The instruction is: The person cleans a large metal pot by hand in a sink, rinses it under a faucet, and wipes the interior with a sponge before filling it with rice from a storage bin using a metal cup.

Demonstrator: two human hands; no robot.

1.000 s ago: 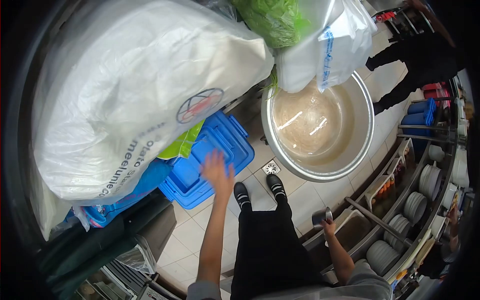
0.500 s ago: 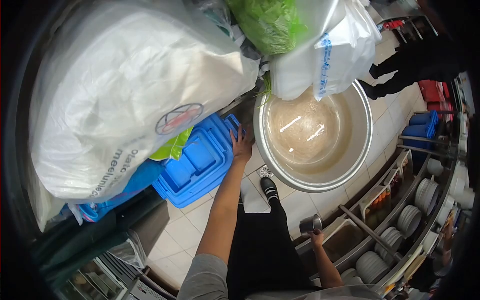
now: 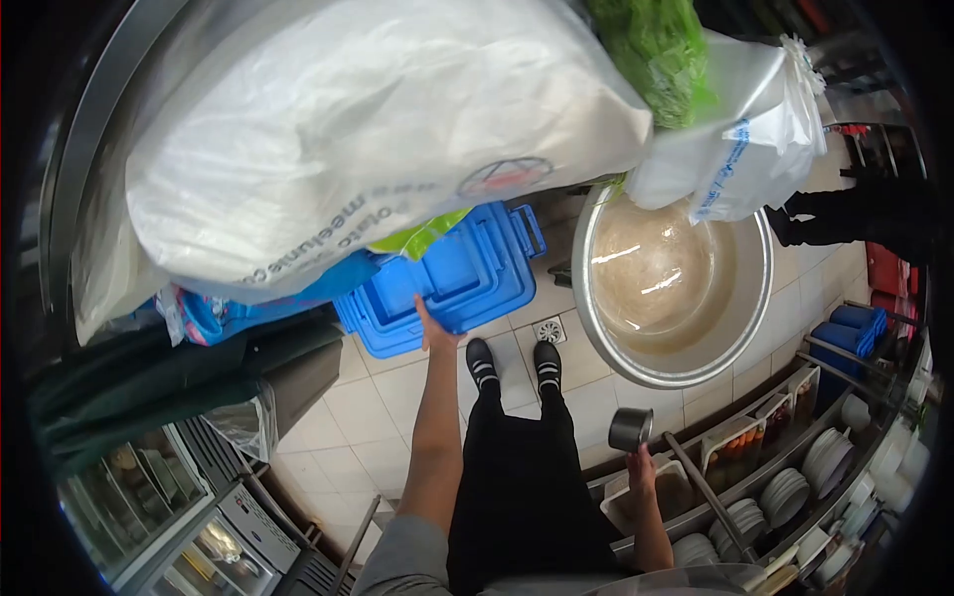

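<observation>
My left hand (image 3: 437,333) is stretched out at the near edge of a blue plastic storage box (image 3: 497,283) with a lid. Its fingers are extended and apart, overlapping the lid's edge in this view. Over the box's far side lie a lime-green packet (image 3: 422,236) and part of a large white sack (image 3: 378,129) with printed lettering. Low on the right, my right hand (image 3: 643,469) grips a small steel pot (image 3: 630,428) by its handle side. Beyond it stands a big metal basin (image 3: 603,343) holding cloudy, pale-brown water.
White plastic bags (image 3: 755,164) and a bag of green leaves (image 3: 656,60) overhang the basin. Plate stacks (image 3: 780,497) and food containers (image 3: 750,437) line the right side. Another person's dark-clothed legs (image 3: 845,217) are at far right. A floor drain (image 3: 549,331) lies between box and basin.
My left hand has come back from the box's right end to its near edge. The view has shifted, so sack, box and basin sit differently in it. My right hand still holds the pot.
</observation>
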